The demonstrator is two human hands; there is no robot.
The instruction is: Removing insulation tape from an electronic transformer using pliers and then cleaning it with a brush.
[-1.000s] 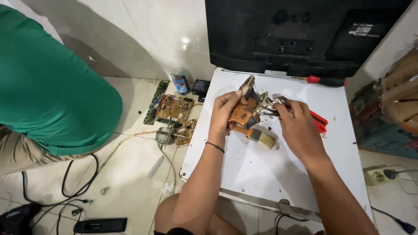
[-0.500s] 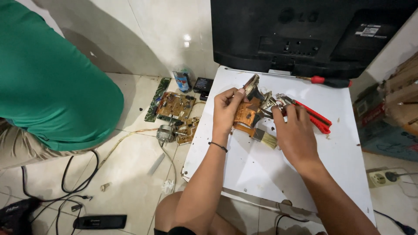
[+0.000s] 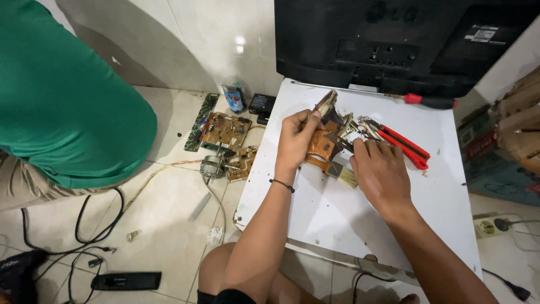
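In the head view, the left hand (image 3: 296, 139) pinches a small brown circuit board (image 3: 322, 144) by its left edge, thumb on top and fingers curled underneath, holding it tilted over the upper middle of the white panel (image 3: 360, 219) that serves as a work surface. The right hand (image 3: 379, 169) lies flat beside it with fingers stretched toward the parts at the board's right side; whether those fingers pinch anything I cannot tell, since the tips are hidden among metal pieces. A small paintbrush (image 3: 343, 174) lies just below the board, touching or nearly touching both hands. Red-handled pliers (image 3: 405, 147) lie just beyond the right hand, and a red-handled screwdriver (image 3: 424, 101) lies near the black television back (image 3: 394, 45). The board looks light and stiff, likely brittle, with sharp solder points and protruding components, so the bare edges seem the safest hold. On the floor to the left lie 2 more circuit boards (image 3: 225, 130), and another person in a green shirt (image 3: 62, 95) crouches there.
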